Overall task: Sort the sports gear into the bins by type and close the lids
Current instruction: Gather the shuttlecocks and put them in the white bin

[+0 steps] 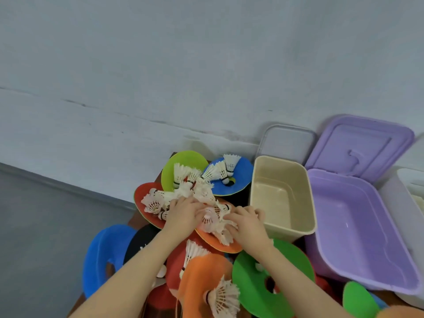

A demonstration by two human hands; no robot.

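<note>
White feather shuttlecocks (202,191) lie heaped on flat coloured discs: lime (183,161), blue (238,180), red (146,191), orange (220,244) and green (254,274). My left hand (183,214) and my right hand (245,221) press in from both sides around a bunch of shuttlecocks (212,220) over the orange disc, fingers curled on them. A beige bin (282,198) stands open and empty just right of my hands. Beside it a purple bin (358,235) is open and empty, its lid (360,145) leaning on the wall.
A grey lid (288,143) leans on the wall behind the beige bin. A white bin (408,191) stands at the far right. More discs, one blue (103,255), and more shuttlecocks (223,299) crowd the near side. Grey floor lies to the left.
</note>
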